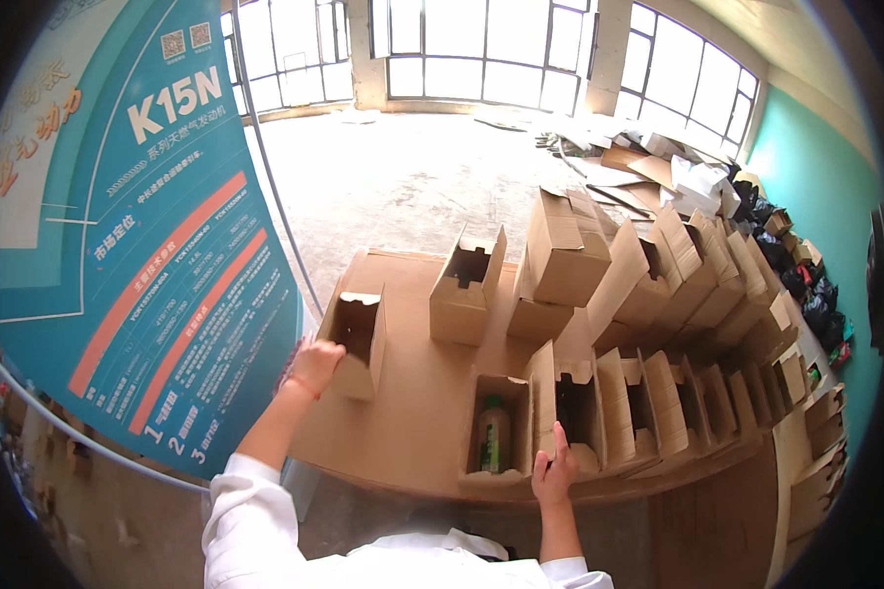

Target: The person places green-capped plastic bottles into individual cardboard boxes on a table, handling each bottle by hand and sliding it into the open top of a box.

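Note:
My left hand [316,366] is closed at the near left edge of an open cardboard box [366,368] on the left of the table. Its curled fingers hide what they hold, if anything. My right hand [554,474] is at the near side of another open cardboard box [543,391], one finger stretched upward against the cardboard and the fingers apart. Just left of it, an open box [471,432] holds a bottle [494,439] with a green cap and a green label, standing upright.
Rows of open boxes [668,398] fill the right of the brown cardboard-covered table [413,412]. Farther back stands a lone open box [462,294] beside stacked boxes [565,255]. A tall teal printed banner [147,226] flanks my left arm. Flattened cardboard [648,167] is heaped at the far right.

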`<state>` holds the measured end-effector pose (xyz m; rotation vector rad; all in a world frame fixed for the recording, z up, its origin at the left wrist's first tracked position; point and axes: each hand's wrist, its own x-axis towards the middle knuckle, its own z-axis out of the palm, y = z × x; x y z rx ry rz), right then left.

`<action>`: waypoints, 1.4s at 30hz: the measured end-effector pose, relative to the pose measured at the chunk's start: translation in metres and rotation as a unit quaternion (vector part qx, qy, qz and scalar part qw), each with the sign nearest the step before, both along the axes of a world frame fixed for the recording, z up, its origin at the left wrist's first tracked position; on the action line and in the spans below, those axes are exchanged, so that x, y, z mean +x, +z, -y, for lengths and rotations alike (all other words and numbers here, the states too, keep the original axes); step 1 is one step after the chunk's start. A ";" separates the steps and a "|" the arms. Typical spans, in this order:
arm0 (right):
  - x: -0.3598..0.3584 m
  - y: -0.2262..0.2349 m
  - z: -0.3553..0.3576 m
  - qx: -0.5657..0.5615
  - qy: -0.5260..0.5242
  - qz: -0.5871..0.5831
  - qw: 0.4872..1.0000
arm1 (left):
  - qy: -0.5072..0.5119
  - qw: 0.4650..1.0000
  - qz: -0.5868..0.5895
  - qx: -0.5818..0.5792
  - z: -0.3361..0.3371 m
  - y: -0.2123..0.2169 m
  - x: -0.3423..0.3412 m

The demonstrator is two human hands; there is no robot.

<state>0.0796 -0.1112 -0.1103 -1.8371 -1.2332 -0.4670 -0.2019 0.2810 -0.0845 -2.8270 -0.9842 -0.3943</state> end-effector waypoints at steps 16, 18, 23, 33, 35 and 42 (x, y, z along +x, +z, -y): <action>0.005 -0.007 0.003 -0.029 0.026 -0.051 0.998 | -0.067 0.960 0.160 -0.218 0.202 0.115 0.036; 0.003 -0.004 0.005 -0.034 0.038 -0.056 0.997 | -0.128 0.948 0.104 -0.272 0.229 0.108 0.088; 0.006 -0.001 0.010 -0.065 0.031 -0.062 0.995 | -0.083 0.900 -0.371 -0.213 0.264 0.086 0.230; 0.008 0.014 0.011 -0.049 0.086 -0.054 0.994 | -0.020 0.837 -0.341 -0.427 0.204 -0.116 0.260; 0.002 0.018 0.004 -0.059 0.089 -0.010 0.994 | -0.008 0.867 -0.226 -0.444 0.204 -0.157 0.250; 0.000 0.007 -0.005 -0.116 0.080 -0.016 0.990 | 0.071 0.856 0.066 -0.507 0.189 -0.224 0.228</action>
